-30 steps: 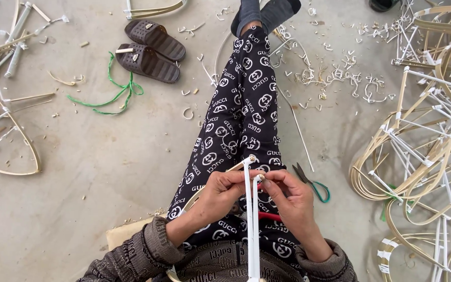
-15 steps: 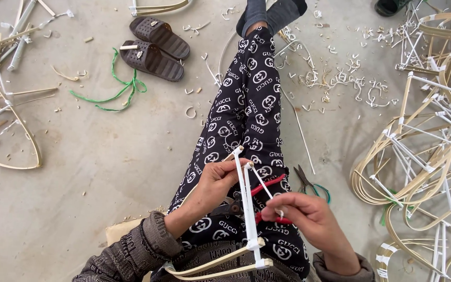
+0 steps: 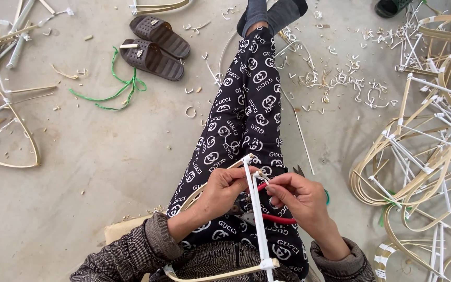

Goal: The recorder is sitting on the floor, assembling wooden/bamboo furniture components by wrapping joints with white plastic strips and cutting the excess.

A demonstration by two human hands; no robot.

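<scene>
Hands are seen low in the centre of the head view, meeting over the lap of a seated person whose patterned black-and-white trousers (image 3: 246,120) stretch up the frame. A white-wrapped straight stick (image 3: 257,219), part of a pale bamboo frame, is held upright between them; it runs from a taped joint near the knees down to a curved pale bamboo strip (image 3: 220,275) at the bottom edge. The left hand (image 3: 225,190) is closed around the stick just below its upper end, fingers curled over it. The right hand (image 3: 298,201) is pinched narrowly on a thin white strip (image 3: 263,180) that is touching the stick near the left hand's fingertips. A red-handled tool (image 3: 277,219) is seen lying across the lap beneath the right hand; whether it is touched cannot be told.

Bare grey concrete floor (image 3: 105,172) is littered with pale shavings and white offcuts (image 3: 340,83), thickest to the right of the legs. A pair of dark brown perforated slippers (image 3: 155,44) is set at upper left, with a loose green cord (image 3: 116,91) just beside them. A pile of finished curved bamboo frames with white-wrapped joints (image 3: 424,141) is stacked along the right edge, and loose bamboo strips and white rods (image 3: 3,99) are spread at the left edge.
</scene>
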